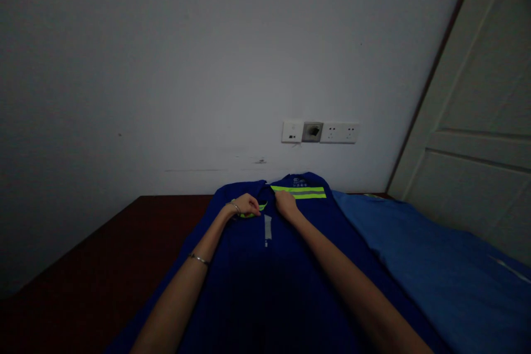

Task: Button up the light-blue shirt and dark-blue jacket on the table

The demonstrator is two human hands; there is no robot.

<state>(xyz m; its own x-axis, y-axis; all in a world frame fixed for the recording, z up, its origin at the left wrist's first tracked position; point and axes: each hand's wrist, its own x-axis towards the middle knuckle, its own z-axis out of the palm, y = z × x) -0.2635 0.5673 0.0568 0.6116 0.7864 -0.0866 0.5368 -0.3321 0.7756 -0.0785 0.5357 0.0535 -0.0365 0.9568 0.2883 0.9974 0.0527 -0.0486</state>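
A dark blue work jacket [296, 257] with yellow-green and grey reflective stripes lies spread out before me, its upper end close to the wall. My left hand [248, 204] is closed on the left front edge, beside a partly folded stripe. On the other side, my right hand [285, 203] grips the right front edge at the inner end of the reflective stripe [311, 193]. Between and below the hands shows a grey strip [267, 228] on the jacket's front. The fingertips are partly hidden by the cloth and too small to make out exactly.
A dark red wooden surface [136, 254] extends to the left under the jacket. To the right lies a lighter blue cloth [431, 265]. The wall behind carries a row of sockets [332, 133], and a pale panelled door [477, 116] stands at the right.
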